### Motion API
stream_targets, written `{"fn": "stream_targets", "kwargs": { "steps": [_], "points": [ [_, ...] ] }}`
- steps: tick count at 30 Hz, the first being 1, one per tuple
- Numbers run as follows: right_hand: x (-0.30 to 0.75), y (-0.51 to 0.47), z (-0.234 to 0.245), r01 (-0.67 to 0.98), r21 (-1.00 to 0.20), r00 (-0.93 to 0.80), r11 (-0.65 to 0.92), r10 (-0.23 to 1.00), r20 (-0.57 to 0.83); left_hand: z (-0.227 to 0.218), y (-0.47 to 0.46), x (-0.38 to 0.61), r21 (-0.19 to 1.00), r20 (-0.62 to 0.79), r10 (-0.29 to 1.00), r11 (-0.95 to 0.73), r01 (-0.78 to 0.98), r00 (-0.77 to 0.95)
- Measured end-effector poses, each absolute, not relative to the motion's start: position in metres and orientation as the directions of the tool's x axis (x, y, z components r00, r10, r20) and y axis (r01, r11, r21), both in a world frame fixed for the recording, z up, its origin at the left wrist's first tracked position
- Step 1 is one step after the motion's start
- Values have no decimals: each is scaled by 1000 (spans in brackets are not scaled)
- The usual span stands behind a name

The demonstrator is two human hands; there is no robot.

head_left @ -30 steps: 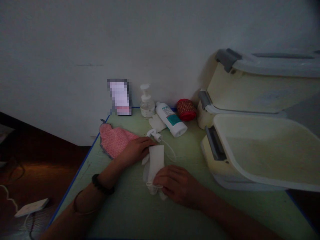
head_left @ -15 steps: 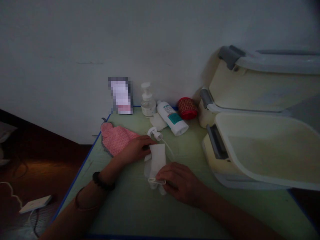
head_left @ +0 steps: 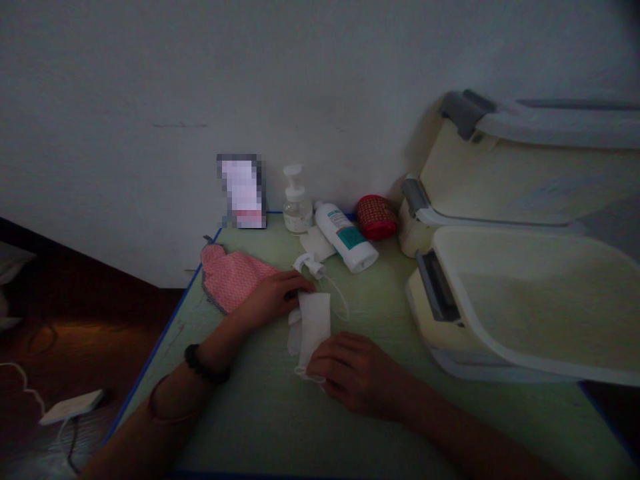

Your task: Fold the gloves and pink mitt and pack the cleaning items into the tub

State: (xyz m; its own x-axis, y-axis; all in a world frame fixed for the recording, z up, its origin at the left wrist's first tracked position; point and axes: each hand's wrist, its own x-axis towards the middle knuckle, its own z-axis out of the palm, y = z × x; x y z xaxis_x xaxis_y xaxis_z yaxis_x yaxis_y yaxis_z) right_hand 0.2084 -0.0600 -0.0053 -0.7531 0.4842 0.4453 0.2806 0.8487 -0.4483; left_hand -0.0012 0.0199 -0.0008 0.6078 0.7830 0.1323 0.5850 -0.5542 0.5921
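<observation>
A white folded face mask [head_left: 315,320] lies lengthwise on the green tabletop between my hands, with a thin cord [head_left: 345,303] looping out at its upper right. My left hand [head_left: 275,293] pinches the mask's upper end, its fingertips partly hidden. At the lower end my right hand [head_left: 353,373] grips the mask near another cord loop, fingers closed. A thin pale piece [head_left: 294,337], perhaps a glove, shows under the mask's left side. Just above my left fingertips rests a white pump head [head_left: 311,265]. A pink patterned cloth [head_left: 237,277] lies beside my left hand.
Along the wall are a propped phone [head_left: 244,192], a clear pump bottle [head_left: 296,212], a white bottle on its side [head_left: 347,239] and a red woven container [head_left: 377,218]. A large cream bin [head_left: 440,350] with raised lid [head_left: 510,170] occupies the right.
My right hand has shifted slightly down and left along the mask's lower end, now covering more of it. The glove-like ends below the mask are no longer visible. My left hand stays put.
</observation>
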Motion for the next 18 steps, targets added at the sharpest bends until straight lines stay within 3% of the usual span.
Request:
{"fn": "stream_targets", "kwargs": {
  "steps": [8, 14, 18],
  "points": [
    [208, -61, -4, 266, -460, -754, 847, 481, 447, 5, 23, -7, 720, 88, 745, -506, 474, 662],
    [208, -59, -4, 261, -448, -752, 855, 471, 461, 3, 16, -4, 716, 123, 838, -445, 538, 531],
    [209, -57, 1, 227, -429, -687, 874, 456, 566, 6, 10, 1, 824, 223, 874, -406, 396, 432]
  ]
}}
